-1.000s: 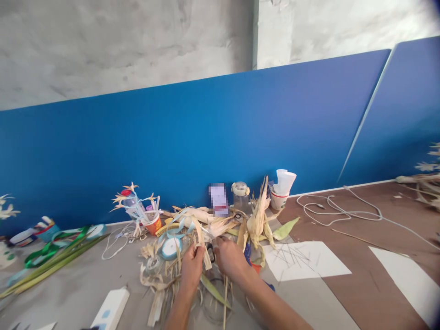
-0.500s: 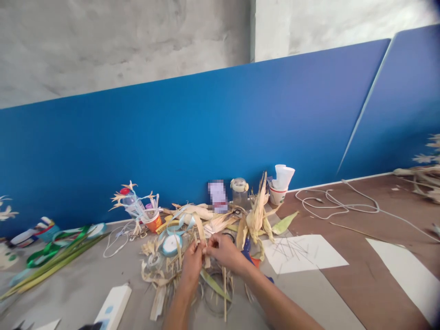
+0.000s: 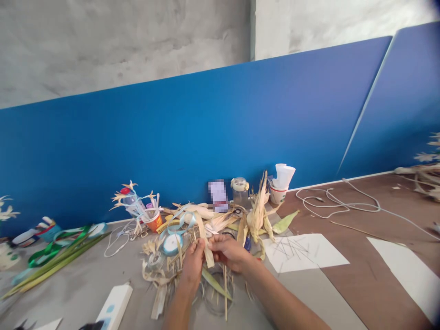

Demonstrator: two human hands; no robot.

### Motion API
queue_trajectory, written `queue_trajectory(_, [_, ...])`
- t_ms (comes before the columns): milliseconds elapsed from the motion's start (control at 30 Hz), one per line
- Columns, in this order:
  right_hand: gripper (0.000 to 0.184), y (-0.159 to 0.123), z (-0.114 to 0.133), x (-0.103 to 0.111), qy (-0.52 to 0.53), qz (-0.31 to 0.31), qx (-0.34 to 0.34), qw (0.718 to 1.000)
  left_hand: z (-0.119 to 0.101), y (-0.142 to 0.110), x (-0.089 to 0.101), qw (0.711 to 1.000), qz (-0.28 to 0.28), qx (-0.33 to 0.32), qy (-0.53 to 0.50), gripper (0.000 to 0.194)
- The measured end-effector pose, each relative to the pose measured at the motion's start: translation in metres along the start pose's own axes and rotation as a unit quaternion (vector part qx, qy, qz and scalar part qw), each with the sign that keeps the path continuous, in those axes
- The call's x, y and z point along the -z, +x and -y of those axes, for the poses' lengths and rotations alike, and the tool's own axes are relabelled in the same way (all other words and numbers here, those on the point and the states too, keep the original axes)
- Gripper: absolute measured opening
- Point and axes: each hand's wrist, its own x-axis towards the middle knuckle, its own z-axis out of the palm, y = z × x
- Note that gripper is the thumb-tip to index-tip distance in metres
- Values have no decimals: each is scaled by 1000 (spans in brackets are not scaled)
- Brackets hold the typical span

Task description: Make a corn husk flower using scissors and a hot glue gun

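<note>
A pale strip of dried corn husk [image 3: 203, 233] stands between my two hands, its lower end hanging past the fingers. My left hand [image 3: 193, 261] is closed on its left edge. From the other side, my right hand [image 3: 228, 252] pinches the same strip between thumb and fingers. Just left of the hands lies a spool of light blue ribbon [image 3: 172, 244], with a clear tape roll [image 3: 155, 261] beside it. Below them are husk scraps, a green husk leaf [image 3: 216, 284], a thin stick [image 3: 225, 293] and a coil of wire [image 3: 209, 309]. Dried husks [image 3: 257, 215] stand behind on the right.
Toward the back stand an orange cup [image 3: 154, 223], a lidded jar [image 3: 239, 195] and a paper cup [image 3: 277, 195] before a blue partition [image 3: 206, 137]. Thin wires lie on white paper [image 3: 326, 252] at right. A white power strip [image 3: 114, 307] and green ribbon [image 3: 44, 254] are leftward.
The husk strip has turned so its broad side and lower end show more between my hands. My right hand has shifted slightly rightward and its fingers have changed hold.
</note>
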Motion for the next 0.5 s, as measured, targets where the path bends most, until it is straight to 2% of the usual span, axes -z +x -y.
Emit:
queue_trajectory(100, [25, 0, -1, 2, 68, 28, -21, 997, -1, -2, -1, 999, 34, 29, -25, 41])
queue_trajectory(200, [26, 1, -2, 4, 83, 41, -27, 995, -1, -2, -2, 999, 27, 29, -15, 41])
queue_trajectory(367, [29, -1, 0, 4, 4, 31, -8, 999, 0, 0, 0, 998, 14, 26, 52, 41])
queue_trajectory(500, [32, -3, 4, 0, -48, -26, 17, 998, 1, 1, 2, 996, 13, 16, 87, 40])
